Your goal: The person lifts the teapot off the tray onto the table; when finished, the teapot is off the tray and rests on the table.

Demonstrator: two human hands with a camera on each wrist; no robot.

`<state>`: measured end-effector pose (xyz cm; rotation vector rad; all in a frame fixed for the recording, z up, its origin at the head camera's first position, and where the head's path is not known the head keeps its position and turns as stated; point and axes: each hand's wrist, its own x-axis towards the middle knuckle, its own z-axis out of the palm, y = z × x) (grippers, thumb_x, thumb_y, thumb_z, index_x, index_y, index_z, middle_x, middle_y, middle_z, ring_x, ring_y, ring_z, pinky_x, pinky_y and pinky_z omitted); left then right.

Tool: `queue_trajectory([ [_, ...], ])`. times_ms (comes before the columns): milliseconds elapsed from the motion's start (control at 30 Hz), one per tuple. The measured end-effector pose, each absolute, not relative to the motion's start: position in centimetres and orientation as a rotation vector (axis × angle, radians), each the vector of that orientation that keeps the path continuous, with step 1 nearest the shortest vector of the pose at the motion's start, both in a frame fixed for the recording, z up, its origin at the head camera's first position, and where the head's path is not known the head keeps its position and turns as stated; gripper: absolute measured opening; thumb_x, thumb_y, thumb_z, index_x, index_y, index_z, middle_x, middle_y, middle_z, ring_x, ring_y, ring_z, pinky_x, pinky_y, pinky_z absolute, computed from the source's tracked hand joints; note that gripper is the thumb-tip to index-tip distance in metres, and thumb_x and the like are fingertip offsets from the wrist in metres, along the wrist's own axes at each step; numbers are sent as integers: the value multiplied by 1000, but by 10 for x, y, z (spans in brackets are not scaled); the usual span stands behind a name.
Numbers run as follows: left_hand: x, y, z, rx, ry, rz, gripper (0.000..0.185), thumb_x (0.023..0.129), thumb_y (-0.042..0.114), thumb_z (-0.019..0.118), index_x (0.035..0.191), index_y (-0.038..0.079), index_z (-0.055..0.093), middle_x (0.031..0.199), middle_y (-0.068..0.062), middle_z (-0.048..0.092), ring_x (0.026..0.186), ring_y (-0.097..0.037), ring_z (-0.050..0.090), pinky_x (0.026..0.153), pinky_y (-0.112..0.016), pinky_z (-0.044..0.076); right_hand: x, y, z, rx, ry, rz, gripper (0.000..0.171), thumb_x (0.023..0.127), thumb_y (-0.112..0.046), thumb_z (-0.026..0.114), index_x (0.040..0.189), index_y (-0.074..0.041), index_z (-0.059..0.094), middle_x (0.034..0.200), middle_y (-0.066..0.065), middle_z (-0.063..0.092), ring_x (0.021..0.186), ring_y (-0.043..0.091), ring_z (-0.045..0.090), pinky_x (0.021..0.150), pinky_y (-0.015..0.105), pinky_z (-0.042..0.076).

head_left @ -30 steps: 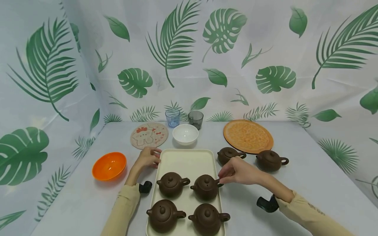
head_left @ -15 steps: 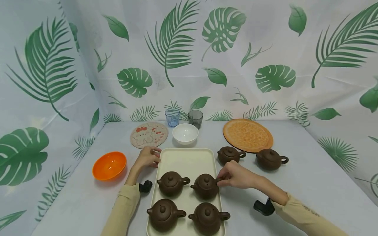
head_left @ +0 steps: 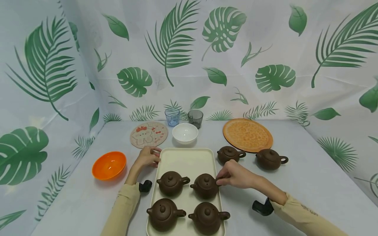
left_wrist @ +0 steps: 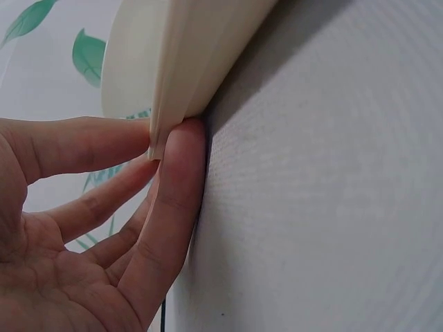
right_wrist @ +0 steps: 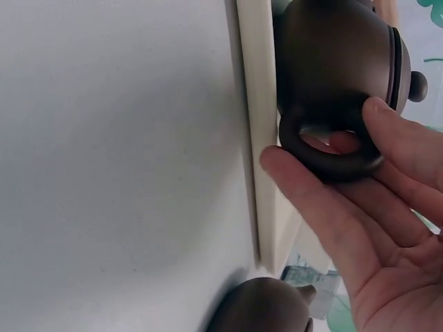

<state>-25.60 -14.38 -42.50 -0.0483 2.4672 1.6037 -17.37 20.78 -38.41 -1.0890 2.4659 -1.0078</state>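
Observation:
In the head view, a cream tray [head_left: 186,160] bears several brown teapots, set in two rows. My left hand [head_left: 147,157] is at the tray's far left edge; up close in the left wrist view, its fingertips [left_wrist: 185,149] pinch the rim. With my right hand [head_left: 237,175] I grip the handle of the upper right teapot [head_left: 205,186], which sits on the tray. The right wrist view has the fingers about the looped handle [right_wrist: 332,166], one fingertip by the tray's rim. Lower down on the tray stand the front left teapot [head_left: 163,214] and front right teapot [head_left: 206,218].
Two more teapots, a nearer one [head_left: 228,154] and one farther right [head_left: 271,159], stand right of the tray. An orange bowl [head_left: 109,165] is at left. Behind are a white bowl [head_left: 185,132], two cups, a round patterned mat [head_left: 149,134] and an orange mat [head_left: 247,135].
My right hand has shifted a little left and its fingers now cover the upper right teapot's handle. That teapot has barely moved. My left hand stays at the tray's edge.

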Motion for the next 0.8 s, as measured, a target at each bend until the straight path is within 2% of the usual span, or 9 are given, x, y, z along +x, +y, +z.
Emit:
queue_trajectory([
  [367,-257,-145,-425,-37,2455,1610,42,74,-11,66,116,-7,60,85,-13,59,63,-16,63,52,-30,58,-169,234,-373,-1066,2524,-1140,13,86,-11,69,93,-1,76,82,1,74,72,4,66,60,23,56],
  [567,-257,-145,-426,-32,2456,1613,42,74,-11,66,116,-7,60,87,-13,60,64,-16,63,53,-30,58,-164,273,-359,-1071,2594,-1107,14,86,-10,70,92,1,76,81,2,74,72,5,68,59,24,57],
  [800,-256,-146,-425,-17,2446,1628,42,74,-11,66,115,-8,59,87,-14,60,63,-16,62,52,-30,58,-155,333,-356,-1101,2593,-1101,10,83,2,68,91,2,75,83,1,74,73,3,67,58,22,56],
])
